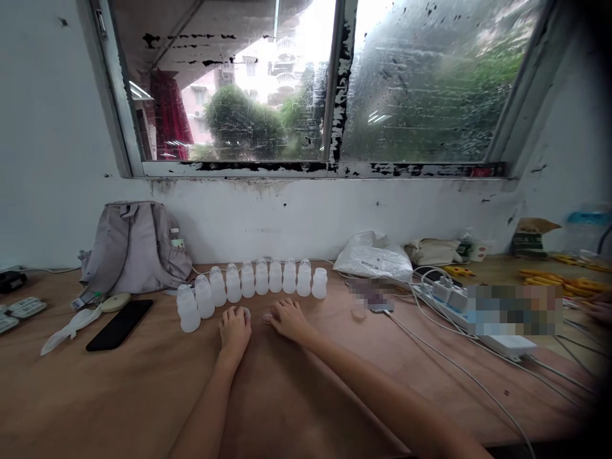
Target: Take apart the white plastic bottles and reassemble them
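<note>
A curved row of small frosted white bottles (247, 280) stands upright on the brown table, most topped with clear domed caps. The bottle at the right end (319, 285) shows no domed cap. In front of the row, my left hand (235, 331) has its fingers curled around a small clear piece (247, 313), mostly hidden, perhaps a cap. A short way to its right, the fingertips of my right hand (289, 320) are closed at the edge of a small clear round piece (267, 317) low over the table. Both hands are apart from the bottles.
To the left lie a black phone (119, 325) and a white plastic strip (71, 330), with a grey backpack (136, 245) behind. At right are a pale translucent piece (358, 315), a silvery bag (375, 255), a power strip (507, 344) and trailing white cables (444, 376).
</note>
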Tool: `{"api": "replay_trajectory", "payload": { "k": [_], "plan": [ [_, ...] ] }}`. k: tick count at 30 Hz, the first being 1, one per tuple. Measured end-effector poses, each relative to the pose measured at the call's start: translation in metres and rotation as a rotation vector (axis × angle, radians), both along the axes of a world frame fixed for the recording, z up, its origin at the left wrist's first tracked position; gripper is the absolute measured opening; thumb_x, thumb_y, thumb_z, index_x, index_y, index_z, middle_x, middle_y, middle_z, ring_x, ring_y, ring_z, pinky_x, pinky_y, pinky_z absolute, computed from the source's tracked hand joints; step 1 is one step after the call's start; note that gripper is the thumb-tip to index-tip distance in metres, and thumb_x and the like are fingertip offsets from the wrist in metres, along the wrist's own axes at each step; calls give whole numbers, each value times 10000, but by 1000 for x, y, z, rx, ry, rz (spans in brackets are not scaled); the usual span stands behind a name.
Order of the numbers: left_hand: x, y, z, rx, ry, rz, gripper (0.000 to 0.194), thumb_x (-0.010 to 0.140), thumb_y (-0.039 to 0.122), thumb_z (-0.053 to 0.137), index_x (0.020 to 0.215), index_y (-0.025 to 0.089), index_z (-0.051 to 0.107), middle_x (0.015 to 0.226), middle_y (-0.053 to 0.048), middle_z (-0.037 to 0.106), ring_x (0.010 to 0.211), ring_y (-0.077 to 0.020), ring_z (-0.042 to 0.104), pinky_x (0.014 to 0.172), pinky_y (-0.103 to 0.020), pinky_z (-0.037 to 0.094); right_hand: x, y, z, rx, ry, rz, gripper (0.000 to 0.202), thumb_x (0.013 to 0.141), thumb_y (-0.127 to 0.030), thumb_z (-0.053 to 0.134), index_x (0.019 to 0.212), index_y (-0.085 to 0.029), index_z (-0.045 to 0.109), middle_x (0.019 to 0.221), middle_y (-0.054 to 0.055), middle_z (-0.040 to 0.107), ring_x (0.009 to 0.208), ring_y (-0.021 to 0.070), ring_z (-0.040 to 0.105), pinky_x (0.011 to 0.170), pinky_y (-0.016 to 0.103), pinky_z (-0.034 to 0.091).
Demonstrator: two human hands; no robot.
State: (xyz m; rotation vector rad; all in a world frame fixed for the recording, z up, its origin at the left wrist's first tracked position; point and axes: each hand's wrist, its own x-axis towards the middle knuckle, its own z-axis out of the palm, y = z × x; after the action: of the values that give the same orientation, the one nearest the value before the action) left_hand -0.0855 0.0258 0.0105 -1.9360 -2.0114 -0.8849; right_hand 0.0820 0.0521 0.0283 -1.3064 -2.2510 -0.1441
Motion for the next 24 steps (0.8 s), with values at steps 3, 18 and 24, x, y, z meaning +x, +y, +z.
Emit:
{"api": "replay_trajectory", "payload": {
  "k": [3,18,24],
  "plan": [
    [2,0,4,50,-25,-116,169,818,287,428,890,187,543,908,-78,590,872,-221,523,743,-348,412,-4,-5,-17,-31,72,36,210,775,-288,539,966,-208,578,946,64,623,919,220,508,750,320,347],
    [23,11,1,76,-7,-383,353,762,404,529,1043,190,521,999,-61,606,947,-227,497,797,-339,379,6,7,-31,-69,391,-28,208,726,-104,494,899,-185,575,878,57,635,867,202,537,743,317,412],
    [23,13,0,21,3,-373,320,741,401,552,1000,212,558,957,-52,618,923,-231,494,783,-339,364,6,5,-28,-88,405,-23,189,697,-99,517,849,-194,578,872,50,637,870,206,534,749,321,410]
  ]
}}
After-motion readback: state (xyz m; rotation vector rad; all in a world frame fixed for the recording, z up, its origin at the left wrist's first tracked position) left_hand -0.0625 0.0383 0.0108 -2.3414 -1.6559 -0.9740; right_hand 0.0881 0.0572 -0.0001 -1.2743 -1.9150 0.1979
